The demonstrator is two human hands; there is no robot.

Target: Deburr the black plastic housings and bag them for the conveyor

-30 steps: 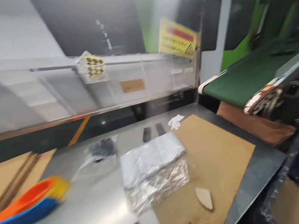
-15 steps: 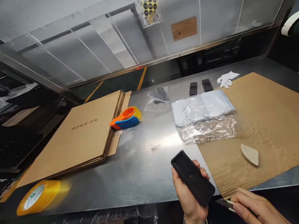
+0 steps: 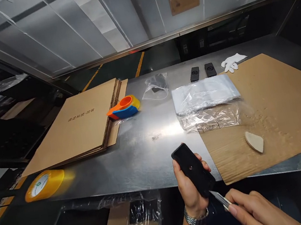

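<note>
A black rectangular case [image 3: 194,170] with a small hole in its middle lies tilted in my left hand [image 3: 191,193], the fingers wrapped round its sides. A metal watch is on that wrist. My right hand [image 3: 251,207] pinches a small craft knife [image 3: 221,199] between thumb and fingers. The blade tip points at the lower end of the case, very close to it; whether they touch I cannot tell. Beyond the hands, a beige wedge-shaped pad [image 3: 255,142] rests on a flat cardboard sheet [image 3: 289,105].
Cardboard stack [image 3: 83,123] at left, with an orange-blue tape dispenser [image 3: 124,108] at its edge. Yellow tape roll [image 3: 44,184] near the front edge. Plastic bags [image 3: 204,94], two black parts [image 3: 194,74] and a white glove [image 3: 233,62] lie farther back on the metal table [image 3: 147,166].
The view has tilted downward. The knife blade has come closer to the case's lower end, and the case is turned slightly in my left hand.
</note>
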